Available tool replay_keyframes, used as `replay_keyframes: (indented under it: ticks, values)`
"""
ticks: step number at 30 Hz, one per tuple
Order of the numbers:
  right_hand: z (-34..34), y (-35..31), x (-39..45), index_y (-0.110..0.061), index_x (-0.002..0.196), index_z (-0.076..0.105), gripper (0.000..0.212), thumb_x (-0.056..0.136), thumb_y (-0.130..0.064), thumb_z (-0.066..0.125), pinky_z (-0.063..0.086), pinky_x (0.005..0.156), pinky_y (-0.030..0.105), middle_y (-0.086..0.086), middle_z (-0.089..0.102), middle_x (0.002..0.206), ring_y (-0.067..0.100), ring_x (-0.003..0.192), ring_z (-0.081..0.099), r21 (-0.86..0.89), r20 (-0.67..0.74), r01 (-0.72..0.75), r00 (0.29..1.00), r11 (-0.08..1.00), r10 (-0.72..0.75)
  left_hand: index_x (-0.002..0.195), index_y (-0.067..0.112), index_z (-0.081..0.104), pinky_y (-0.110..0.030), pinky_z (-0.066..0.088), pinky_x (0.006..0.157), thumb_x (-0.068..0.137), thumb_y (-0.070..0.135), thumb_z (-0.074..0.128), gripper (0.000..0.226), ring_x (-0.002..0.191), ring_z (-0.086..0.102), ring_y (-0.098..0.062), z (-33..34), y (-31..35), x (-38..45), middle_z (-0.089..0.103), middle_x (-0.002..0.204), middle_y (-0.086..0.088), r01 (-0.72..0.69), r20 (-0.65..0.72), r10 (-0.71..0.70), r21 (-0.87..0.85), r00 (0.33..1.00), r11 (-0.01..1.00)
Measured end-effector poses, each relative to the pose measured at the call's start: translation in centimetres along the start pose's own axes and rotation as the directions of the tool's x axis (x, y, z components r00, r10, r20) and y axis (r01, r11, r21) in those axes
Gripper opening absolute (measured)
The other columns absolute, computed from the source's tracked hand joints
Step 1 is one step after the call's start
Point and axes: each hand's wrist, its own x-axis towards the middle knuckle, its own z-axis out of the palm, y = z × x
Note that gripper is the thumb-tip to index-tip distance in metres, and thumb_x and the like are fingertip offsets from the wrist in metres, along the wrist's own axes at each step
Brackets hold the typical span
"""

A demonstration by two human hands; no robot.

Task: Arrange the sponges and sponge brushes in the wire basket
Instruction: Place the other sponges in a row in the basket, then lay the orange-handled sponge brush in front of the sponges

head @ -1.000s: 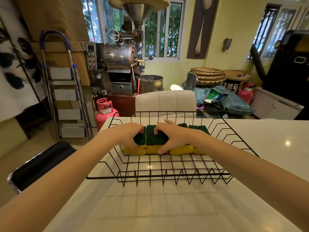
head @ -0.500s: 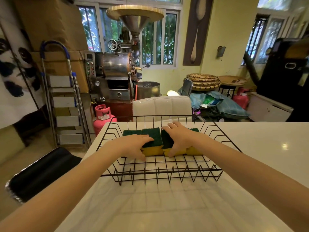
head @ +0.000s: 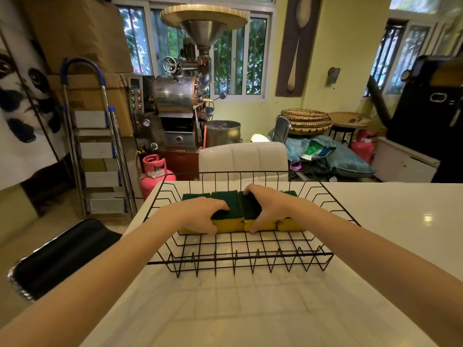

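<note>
The white table (head: 375, 221) carries the black wire basket (head: 240, 256), and everything below is placed from this basket. Inside the basket, towards its far wall, lies a row of four sponges (head: 226, 211), green side up and yellow foam below, touching side by side. No sponge brushes are visible here.

I judge the sponges to be light and soft, so they will squash under a strong pinch; the green top looks rough and should not slip. The best hold is probably across the yellow sides, thumb in front and fingers behind.

Both forearms reach over the near wall of the basket. The left hand (head: 200, 214) lies palm down on the left part of the row, fingers curled, thumb on the yellow front. The right hand (head: 270, 209) clasps the third sponge, fingers over its far edge and thumb on its front.
</note>
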Motion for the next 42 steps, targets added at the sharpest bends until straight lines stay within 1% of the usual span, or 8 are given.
replay_keyframes:
  ticks: [9,14,19,25,31,35,38,42]
  values:
    - [-0.2,-0.6,-1.5,-0.015,0.141,0.023,0.098,0.064,-0.036,0.079,0.034,0.108,0.041,0.008,0.034,0.145,0.026,0.131,0.033,-0.099,0.004,-0.001,1.000,0.995,0.002,0.136,0.018,0.031,-0.038,0.039,0.102,0.082,0.025,0.058,0.061,0.122,0.043,-0.025,-0.7,2.3,0.0,0.043,0.137,-0.009,0.028,-0.016,-0.027,0.028,0.999,0.999]
    - [-1.3,-1.6,-5.7,-0.019,0.141,0.022,0.088,0.072,-0.034,0.073,0.040,0.098,0.033,0.008,0.041,0.141,0.025,0.125,0.042,0.078,-0.057,0.009,0.998,0.997,-0.004,0.129,0.022,0.041,-0.035,0.043,0.099,0.083,0.025,0.058,0.050,0.115,0.051,-0.018,-2.0,4.1,-2.6,0.052,0.131,-0.005,-0.116,-0.181,0.069,-0.263,0.981,0.958]
    - [-1.6,-3.3,-12.9,-0.022,0.137,0.032,0.067,0.080,-0.028,0.067,0.041,0.090,0.022,0.003,0.050,0.134,0.016,0.119,0.049,0.237,-0.358,0.086,0.934,0.968,0.005,0.122,0.020,0.050,-0.029,0.045,0.095,0.084,0.027,0.058,0.040,0.107,0.055,-0.011,-2.0,8.3,-6.5,0.059,0.123,-0.001,-0.281,-0.332,0.163,-0.345,0.929,0.896]
    - [2.4,-2.5,-22.1,-0.026,0.134,0.034,0.059,0.083,-0.027,0.063,0.034,0.091,0.004,-0.012,0.048,0.124,0.000,0.114,0.044,0.249,-0.628,0.192,0.778,0.949,0.007,0.132,0.031,0.034,-0.025,0.033,0.102,0.083,0.046,0.048,0.053,0.122,0.038,-0.004,2.0,14.2,-10.5,0.040,0.139,0.010,-0.432,-0.531,0.303,-0.135,0.791,0.892]
    - [6.7,0.4,-29.6,-0.058,0.124,0.013,0.070,0.069,-0.060,0.055,0.020,0.104,0.014,-0.028,0.024,0.136,-0.005,0.129,0.022,0.206,-0.395,0.024,0.917,0.978,0.060,0.138,0.046,0.006,-0.028,0.018,0.111,0.072,0.065,0.050,0.082,0.138,0.011,-0.004,5.9,16.8,-12.3,0.006,0.153,0.017,-0.454,-0.272,0.406,-0.144,0.872,0.879]
    - [8.2,1.1,-32.3,-0.053,0.129,0.017,0.074,0.067,-0.063,0.055,0.022,0.101,0.009,-0.024,0.029,0.131,-0.006,0.123,0.025,0.162,-0.292,-0.068,0.950,0.985,0.114,0.137,0.047,-0.002,-0.034,0.018,0.114,0.068,0.063,0.059,0.094,0.141,0.006,-0.009,7.6,17.7,-12.1,-0.006,0.154,0.016,-0.411,-0.067,0.405,-0.125,0.912,0.903]
    - [8.7,1.2,-33.0,-0.034,0.136,0.033,0.070,0.075,-0.051,0.061,0.028,0.104,0.020,-0.020,0.037,0.124,0.000,0.121,0.032,0.142,-0.302,-0.108,0.942,0.984,0.147,0.136,0.048,0.002,-0.034,0.030,0.109,0.066,0.062,0.063,0.094,0.136,0.022,-0.013,8.0,17.6,-11.9,0.005,0.153,0.016,-0.391,-0.005,0.393,-0.096,0.920,0.915]
    - [9.0,1.2,-32.7,-0.025,0.115,0.056,0.044,0.079,-0.050,0.053,0.037,0.094,0.027,-0.007,0.055,0.114,0.012,0.107,0.045,0.046,-0.336,-0.112,0.934,0.993,0.121,0.135,0.044,0.018,-0.035,0.041,0.101,0.064,0.058,0.067,0.087,0.121,0.038,-0.012,7.6,17.0,-11.7,0.031,0.142,0.013,-0.375,0.006,0.376,-0.068,0.926,0.924]
